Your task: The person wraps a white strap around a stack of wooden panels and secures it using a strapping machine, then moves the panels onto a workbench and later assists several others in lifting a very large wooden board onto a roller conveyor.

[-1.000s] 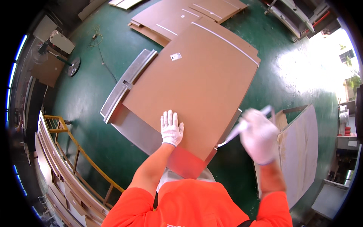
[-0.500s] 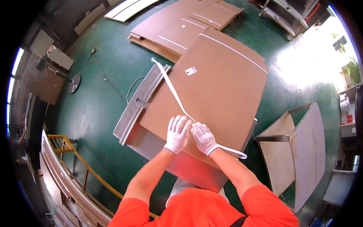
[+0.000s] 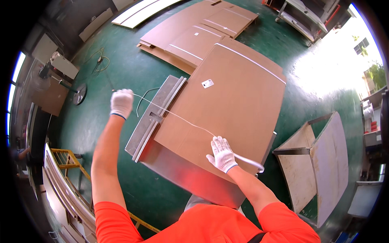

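Observation:
A large flat brown cardboard carton [image 3: 239,97] lies in front of me on a metal-sided machine [image 3: 190,174]. A white strap [image 3: 249,161] runs over its near part, from the right edge under my right hand and out past the left edge. My left hand [image 3: 122,102], in a white knitted glove, is closed round the strap's far end, up and to the left beyond the machine. The strap is stretched thin between my hands. My right hand [image 3: 221,155], gloved too, lies flat on the carton with fingers extended, pressing on the strap. Another white strap [image 3: 251,62] crosses the carton's far end.
A grey metal ledge [image 3: 142,131] edges the machine's left side. More strapped cartons [image 3: 194,40] lie beyond. At right stands a pale board frame [image 3: 330,170]; at left are a yellow trolley frame [image 3: 67,158] with stacked panels and a standing fan [image 3: 80,94]. A cable [image 3: 101,60] lies on the green floor.
My left hand has moved from beside my right hand up and left past the carton's edge, drawing the strap out straight. My right hand remains on the carton, slightly shifted.

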Demonstrator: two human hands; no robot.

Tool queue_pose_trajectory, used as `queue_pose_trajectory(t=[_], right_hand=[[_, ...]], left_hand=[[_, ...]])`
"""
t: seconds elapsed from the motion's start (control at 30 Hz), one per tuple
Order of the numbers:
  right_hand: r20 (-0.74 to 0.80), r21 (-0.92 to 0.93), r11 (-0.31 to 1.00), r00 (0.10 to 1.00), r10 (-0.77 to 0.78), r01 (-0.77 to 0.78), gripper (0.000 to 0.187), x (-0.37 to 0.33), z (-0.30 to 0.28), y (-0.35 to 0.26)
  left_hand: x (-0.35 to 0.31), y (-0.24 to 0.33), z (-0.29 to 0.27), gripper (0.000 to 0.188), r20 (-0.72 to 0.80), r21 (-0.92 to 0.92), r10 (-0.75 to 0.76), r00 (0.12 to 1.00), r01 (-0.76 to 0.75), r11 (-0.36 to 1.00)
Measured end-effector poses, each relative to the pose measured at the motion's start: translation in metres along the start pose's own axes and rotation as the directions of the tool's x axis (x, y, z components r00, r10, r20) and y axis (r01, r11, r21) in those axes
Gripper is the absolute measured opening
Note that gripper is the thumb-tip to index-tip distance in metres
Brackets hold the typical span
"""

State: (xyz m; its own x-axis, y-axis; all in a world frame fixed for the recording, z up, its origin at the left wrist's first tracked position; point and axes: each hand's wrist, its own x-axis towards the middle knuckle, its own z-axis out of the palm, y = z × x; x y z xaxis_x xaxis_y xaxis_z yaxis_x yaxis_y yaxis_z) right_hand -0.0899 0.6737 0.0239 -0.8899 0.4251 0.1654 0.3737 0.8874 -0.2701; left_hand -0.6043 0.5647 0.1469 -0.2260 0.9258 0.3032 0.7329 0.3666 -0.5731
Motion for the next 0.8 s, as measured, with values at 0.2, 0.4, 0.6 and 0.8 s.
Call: queue_pose_trajectory(t=[0.2, 0.4, 0.6, 0.8], right_hand=[[0.031, 0.071, 0.995, 0.997, -0.070, 0.068, 0.071, -0.015, -0.009, -0.024], [0.041, 0.048, 0.997, 0.997, -0.064, 0.062, 0.072, -0.016, -0.005, -0.024], [0.006, 0.069, 0.993, 0.996, -0.093, 0.092, 0.072, -0.014, -0.006, -0.027], [0.015, 0.072, 0.995, 0.997, -0.070, 0.069, 0.073, -0.015, -0.008, -0.022]], left_hand=[[-0.011, -0.026, -0.003, 0.017, 0.080, -0.630, -0.727, 0.682, 0.600, 0.493], [-0.034, 0.062, 0.020, 0.017, 0.669, -0.742, -0.504, 0.546, 0.461, -0.486], [-0.058, 0.127, 0.056, 0.014, 0.623, -0.774, -0.500, 0.602, 0.567, -0.282], [-0.051, 0.162, 0.029, 0.016, 0.359, -0.789, -0.530, 0.768, 0.553, 0.267]])
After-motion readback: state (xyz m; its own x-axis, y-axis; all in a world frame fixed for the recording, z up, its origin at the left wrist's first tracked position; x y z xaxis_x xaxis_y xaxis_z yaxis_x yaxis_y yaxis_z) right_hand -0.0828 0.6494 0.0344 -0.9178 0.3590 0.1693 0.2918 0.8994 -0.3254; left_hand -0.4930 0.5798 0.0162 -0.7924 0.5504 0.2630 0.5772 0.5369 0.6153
